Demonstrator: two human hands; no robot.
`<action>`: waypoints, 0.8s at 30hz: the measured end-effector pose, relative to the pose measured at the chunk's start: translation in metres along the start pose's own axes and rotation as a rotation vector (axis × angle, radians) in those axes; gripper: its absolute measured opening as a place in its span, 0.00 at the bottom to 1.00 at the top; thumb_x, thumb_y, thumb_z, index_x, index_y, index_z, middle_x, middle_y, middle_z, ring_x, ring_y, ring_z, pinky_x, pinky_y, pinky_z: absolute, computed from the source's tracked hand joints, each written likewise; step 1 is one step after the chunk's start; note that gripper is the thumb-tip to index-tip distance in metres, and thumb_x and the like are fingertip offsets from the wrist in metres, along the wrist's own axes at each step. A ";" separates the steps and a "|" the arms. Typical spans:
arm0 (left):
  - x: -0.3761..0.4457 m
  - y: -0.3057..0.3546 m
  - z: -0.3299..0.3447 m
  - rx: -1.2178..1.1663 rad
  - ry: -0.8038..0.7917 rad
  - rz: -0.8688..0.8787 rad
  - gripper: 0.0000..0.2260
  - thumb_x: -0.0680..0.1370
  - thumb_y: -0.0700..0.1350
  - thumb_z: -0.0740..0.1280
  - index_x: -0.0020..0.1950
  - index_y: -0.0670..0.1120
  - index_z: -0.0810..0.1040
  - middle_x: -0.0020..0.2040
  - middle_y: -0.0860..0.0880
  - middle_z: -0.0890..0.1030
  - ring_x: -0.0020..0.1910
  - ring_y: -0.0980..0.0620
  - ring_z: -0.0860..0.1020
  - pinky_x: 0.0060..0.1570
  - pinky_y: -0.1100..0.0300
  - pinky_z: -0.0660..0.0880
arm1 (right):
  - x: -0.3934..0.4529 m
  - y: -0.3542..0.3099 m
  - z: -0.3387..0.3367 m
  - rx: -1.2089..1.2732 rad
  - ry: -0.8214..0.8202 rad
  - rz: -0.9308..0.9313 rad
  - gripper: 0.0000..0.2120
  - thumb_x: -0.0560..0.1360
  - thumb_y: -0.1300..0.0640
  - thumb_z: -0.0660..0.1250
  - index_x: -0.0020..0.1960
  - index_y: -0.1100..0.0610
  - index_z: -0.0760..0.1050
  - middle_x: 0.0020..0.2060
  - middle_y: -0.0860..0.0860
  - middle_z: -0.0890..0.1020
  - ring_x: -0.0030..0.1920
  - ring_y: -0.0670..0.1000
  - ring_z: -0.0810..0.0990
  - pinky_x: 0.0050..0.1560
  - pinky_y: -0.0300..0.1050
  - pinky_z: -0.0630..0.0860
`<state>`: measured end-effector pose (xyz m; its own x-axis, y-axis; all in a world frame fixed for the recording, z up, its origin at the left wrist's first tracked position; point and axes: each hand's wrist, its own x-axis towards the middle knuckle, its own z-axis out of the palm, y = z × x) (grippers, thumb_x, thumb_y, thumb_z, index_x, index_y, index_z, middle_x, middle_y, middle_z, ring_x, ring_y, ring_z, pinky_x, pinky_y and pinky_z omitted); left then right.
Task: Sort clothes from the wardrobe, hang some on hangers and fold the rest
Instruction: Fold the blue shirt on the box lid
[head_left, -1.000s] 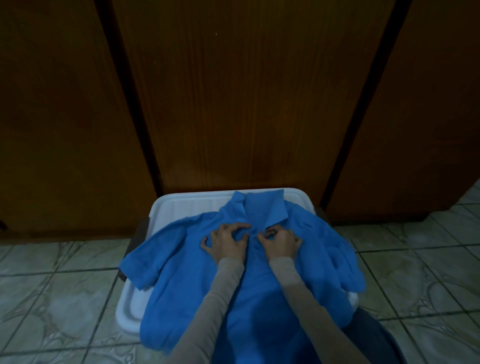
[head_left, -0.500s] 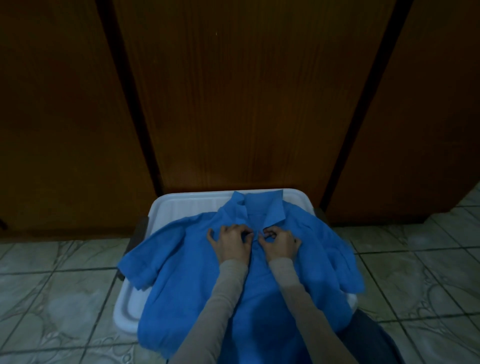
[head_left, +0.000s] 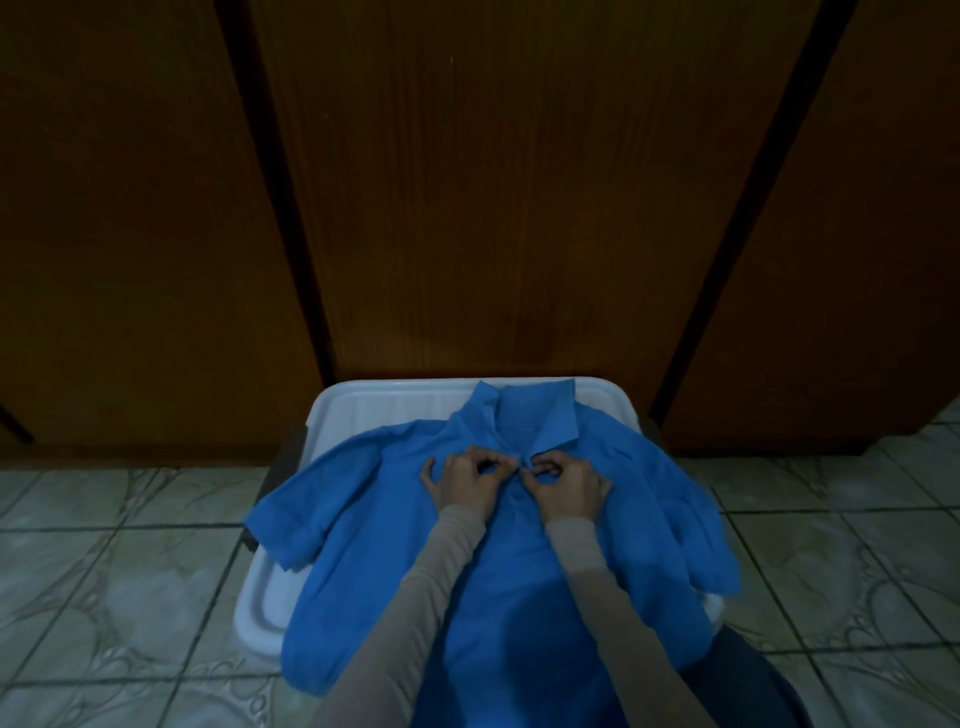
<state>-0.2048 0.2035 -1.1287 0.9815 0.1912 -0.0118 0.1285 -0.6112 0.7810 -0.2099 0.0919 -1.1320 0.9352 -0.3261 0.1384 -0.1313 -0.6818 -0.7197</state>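
- One blue polo shirt (head_left: 363, 525): I see it spread face up over one white plastic tub (head_left: 395, 410), collar toward the doors.
- Two hands: left hand (head_left: 470, 480) and right hand (head_left: 569, 488), fingers curled, pinching the shirt placket below the collar.
- Three wooden wardrobe doors (head_left: 519, 208) behind.
- One tiled floor (head_left: 114, 582).

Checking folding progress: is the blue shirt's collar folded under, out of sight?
No: the blue shirt lies face up with its collar showing at the top.
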 end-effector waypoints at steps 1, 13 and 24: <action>0.000 0.000 0.000 0.000 -0.003 0.001 0.08 0.75 0.54 0.66 0.47 0.52 0.81 0.52 0.56 0.81 0.58 0.58 0.72 0.66 0.56 0.46 | 0.000 0.000 0.000 0.001 0.002 -0.007 0.06 0.71 0.53 0.72 0.46 0.54 0.80 0.43 0.47 0.83 0.51 0.48 0.77 0.54 0.43 0.58; -0.005 0.005 -0.003 -0.072 0.026 0.063 0.10 0.75 0.52 0.67 0.35 0.60 0.71 0.37 0.63 0.76 0.43 0.66 0.72 0.61 0.60 0.47 | 0.000 0.005 0.002 0.225 -0.016 -0.094 0.02 0.71 0.58 0.71 0.40 0.54 0.82 0.39 0.50 0.84 0.45 0.52 0.81 0.58 0.58 0.70; -0.003 0.001 -0.002 -0.186 0.019 0.036 0.06 0.75 0.52 0.68 0.38 0.60 0.75 0.39 0.63 0.77 0.43 0.66 0.72 0.66 0.56 0.48 | 0.002 0.008 0.003 0.386 -0.030 -0.096 0.02 0.69 0.63 0.73 0.38 0.60 0.82 0.34 0.49 0.82 0.35 0.40 0.77 0.46 0.42 0.77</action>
<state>-0.2081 0.2041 -1.1265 0.9818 0.1877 0.0286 0.0634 -0.4658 0.8826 -0.2080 0.0875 -1.1394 0.9471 -0.2498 0.2015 0.0849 -0.4105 -0.9079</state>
